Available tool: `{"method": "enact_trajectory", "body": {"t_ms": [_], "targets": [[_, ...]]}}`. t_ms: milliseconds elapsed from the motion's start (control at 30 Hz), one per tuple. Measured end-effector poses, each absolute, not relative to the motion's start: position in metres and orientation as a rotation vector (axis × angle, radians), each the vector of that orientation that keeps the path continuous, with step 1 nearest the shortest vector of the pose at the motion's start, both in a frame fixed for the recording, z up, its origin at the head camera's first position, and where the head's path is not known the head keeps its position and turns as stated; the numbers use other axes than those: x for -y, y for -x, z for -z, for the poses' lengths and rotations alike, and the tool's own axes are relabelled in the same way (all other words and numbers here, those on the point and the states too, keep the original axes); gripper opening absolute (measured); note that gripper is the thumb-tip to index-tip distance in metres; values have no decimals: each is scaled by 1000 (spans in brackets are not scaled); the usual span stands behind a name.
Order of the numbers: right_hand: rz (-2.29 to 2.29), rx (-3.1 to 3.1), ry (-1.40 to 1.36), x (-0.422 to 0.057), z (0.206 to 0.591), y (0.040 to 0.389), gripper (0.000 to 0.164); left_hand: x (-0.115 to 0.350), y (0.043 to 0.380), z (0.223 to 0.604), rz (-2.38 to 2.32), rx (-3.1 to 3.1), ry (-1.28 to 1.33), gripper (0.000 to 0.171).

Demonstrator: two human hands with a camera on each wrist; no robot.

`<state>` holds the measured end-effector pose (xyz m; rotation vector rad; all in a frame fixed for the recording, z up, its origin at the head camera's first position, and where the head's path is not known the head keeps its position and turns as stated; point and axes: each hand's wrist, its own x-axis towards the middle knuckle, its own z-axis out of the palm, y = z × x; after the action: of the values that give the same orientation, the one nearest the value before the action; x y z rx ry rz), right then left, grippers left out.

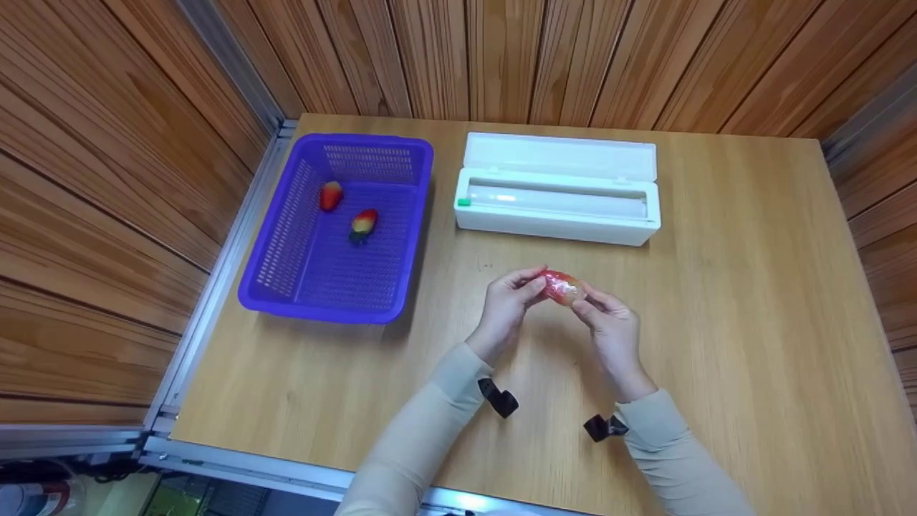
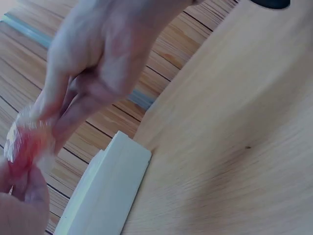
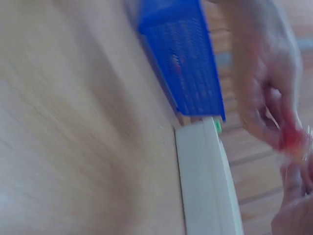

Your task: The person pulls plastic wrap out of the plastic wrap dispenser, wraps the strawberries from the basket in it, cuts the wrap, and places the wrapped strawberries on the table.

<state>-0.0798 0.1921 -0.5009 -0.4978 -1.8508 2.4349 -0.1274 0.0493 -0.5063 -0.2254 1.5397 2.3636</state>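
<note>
A red and pale yellow strawberry (image 1: 562,287) wrapped in shiny clear film is held up above the table between both hands. My left hand (image 1: 507,308) pinches its red end between thumb and fingers. The paler end is gripped by my right hand (image 1: 615,333) in the same way. In the left wrist view the crinkled film shows around the strawberry (image 2: 27,144). The fingers of both hands cover part of it, and the right wrist view is blurred there.
A purple mesh basket (image 1: 333,315) stands at the left, with two strawberries inside, one red (image 1: 330,196) and one with green leaves (image 1: 364,223). Behind the hands sits a white box (image 1: 555,228), lid raised, holding a roll of clear film (image 1: 559,201). Wooden panels (image 1: 501,57) enclose the table.
</note>
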Motion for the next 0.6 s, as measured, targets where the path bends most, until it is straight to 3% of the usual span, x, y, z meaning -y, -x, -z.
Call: {"method": "enact_trajectory", "body": {"t_ms": [167, 400, 600], "targets": [[-2615, 1526, 575, -228, 506, 78, 10, -78, 128, 514, -2221, -1526, 159, 26], [-2755, 1176, 592, -276, 514, 76, 15, -125, 129, 519, -1932, -1792, -6, 18], [-2576, 1185, 832, -311, 513, 77, 9, -169, 132, 520, -1692, -1938, -86, 15]]}}
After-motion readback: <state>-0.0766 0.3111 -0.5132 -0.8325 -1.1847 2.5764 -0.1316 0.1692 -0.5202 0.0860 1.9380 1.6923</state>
